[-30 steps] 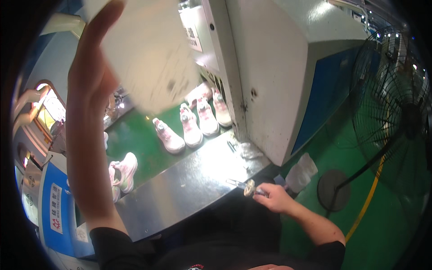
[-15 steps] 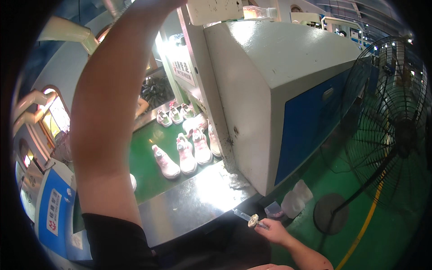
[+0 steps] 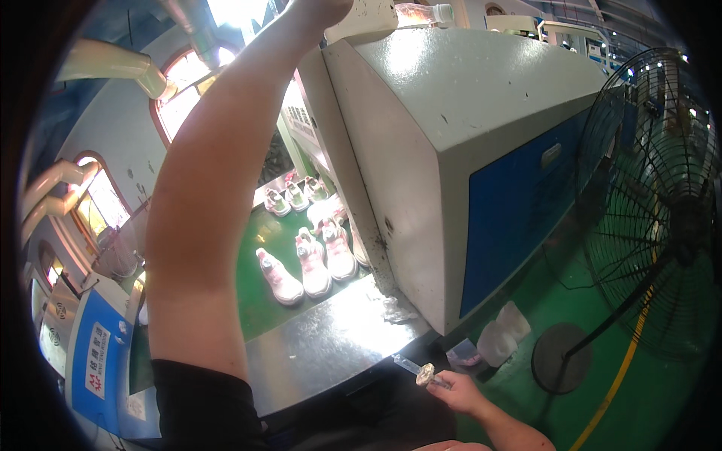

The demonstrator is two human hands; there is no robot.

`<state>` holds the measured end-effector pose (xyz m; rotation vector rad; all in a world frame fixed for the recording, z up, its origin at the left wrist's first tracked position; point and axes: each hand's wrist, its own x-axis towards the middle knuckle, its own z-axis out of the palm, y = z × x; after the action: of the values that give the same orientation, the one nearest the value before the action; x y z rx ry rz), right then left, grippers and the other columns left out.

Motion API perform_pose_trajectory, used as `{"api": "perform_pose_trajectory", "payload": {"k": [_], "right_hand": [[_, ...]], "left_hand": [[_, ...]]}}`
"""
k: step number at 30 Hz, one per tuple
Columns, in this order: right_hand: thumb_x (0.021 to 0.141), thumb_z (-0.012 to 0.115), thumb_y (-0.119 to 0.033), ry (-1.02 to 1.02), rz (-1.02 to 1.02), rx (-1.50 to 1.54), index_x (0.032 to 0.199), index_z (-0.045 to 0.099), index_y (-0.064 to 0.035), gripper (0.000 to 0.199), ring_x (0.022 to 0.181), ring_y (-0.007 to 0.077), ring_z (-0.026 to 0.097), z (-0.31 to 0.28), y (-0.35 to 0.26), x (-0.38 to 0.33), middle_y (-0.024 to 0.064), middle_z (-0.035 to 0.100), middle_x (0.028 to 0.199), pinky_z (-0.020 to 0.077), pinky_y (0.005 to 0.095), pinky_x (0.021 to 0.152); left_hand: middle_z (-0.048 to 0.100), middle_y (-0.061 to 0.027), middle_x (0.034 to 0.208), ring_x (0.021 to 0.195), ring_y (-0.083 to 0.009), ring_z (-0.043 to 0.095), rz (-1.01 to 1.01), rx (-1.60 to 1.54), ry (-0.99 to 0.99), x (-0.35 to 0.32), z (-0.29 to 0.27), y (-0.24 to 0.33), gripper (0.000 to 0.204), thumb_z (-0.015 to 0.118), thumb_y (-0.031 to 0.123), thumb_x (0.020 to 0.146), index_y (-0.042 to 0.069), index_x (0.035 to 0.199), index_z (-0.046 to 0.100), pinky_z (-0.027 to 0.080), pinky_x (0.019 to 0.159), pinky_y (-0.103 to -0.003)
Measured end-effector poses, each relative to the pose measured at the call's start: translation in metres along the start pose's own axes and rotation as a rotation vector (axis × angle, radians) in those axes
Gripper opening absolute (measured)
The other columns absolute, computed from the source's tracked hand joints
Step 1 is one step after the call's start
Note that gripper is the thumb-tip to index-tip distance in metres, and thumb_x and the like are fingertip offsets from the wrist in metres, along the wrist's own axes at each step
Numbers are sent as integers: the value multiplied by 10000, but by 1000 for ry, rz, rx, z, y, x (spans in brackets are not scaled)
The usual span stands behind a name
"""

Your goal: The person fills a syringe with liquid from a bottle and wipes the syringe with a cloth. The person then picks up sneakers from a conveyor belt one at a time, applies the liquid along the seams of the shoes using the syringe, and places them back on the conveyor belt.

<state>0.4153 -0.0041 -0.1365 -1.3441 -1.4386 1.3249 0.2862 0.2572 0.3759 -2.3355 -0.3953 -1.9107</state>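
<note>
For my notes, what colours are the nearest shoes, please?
The shoes are mainly pink and white, best in head view.

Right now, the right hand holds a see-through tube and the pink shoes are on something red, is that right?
Not quite: the head view shows the pink shoes on a green surface, not red. The right hand does hold a see-through tube.

A black pedestal fan (image 3: pixel 681 225) is standing on the green floor (image 3: pixel 553 304), and a yellow line (image 3: pixel 628 353) is running beside its base. A plastic bottle (image 3: pixel 423 15) is lying at the cabinet's (image 3: pixel 470 94) far edge; a crumpled wad (image 3: pixel 397 310) is resting near the bench's (image 3: pixel 312 349) right end.
</note>
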Motion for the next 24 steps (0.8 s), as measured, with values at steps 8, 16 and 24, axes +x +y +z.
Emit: {"api": "perform_pose_trajectory", "payload": {"k": [8, 16, 24], "right_hand": [[808, 684, -308, -2, 32, -4, 883, 644, -71, 251, 606, 52, 489, 11, 2, -4, -26, 552, 632, 409, 238, 568], [810, 686, -262, -32, -102, 76, 904, 627, -60, 230, 664, 51, 484, 25, -22, -17, -21, 558, 710, 413, 237, 609], [968, 444, -275, -248, -146, 428, 913, 544, -37, 264, 636, 59, 443, 46, -54, -6, -22, 489, 713, 394, 215, 590]], "left_hand": [[452, -226, 1280, 1193, -309, 429, -336, 140, -132, -20, -22, 8, 757, 721, 245, 780, -25, 1345, 295, 345, 1002, -371], [87, -183, 1486, 1363, -385, 88, -378, 120, -200, -68, -52, 62, 954, 710, 300, 778, 50, 1437, 67, 155, 1119, -394], [459, -135, 1178, 1101, -240, 487, -774, -477, -642, -361, -145, 98, 630, 680, 324, 799, -20, 1270, 441, 434, 898, -367]]}}
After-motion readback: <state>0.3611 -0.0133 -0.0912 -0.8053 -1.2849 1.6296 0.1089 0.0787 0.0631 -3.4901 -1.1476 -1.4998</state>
